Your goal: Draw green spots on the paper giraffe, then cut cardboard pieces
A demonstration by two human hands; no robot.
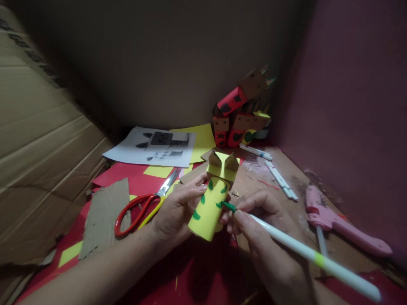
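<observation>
A yellow paper tube figure [208, 214] with two brown cardboard ears and several green marks is held tilted at the centre. My left hand [182, 201] grips it from its left side, thumb near the upper part of the tube. Between the thumb and fingers of my right hand [265, 224] is a white marker [292, 241] with a green tip and a lime band. The green tip touches a mark on the tube's right side. Some of my right fingers are tucked behind the marker, beside the tube.
Red-handled scissors [138, 216] lie at the left, by a cardboard strip [104, 212]. Behind are a printed sheet [127, 148] and yellow paper [203, 137]. Red figures [232, 101], white markers [280, 180] and a pink glue gun [346, 231] are farther right.
</observation>
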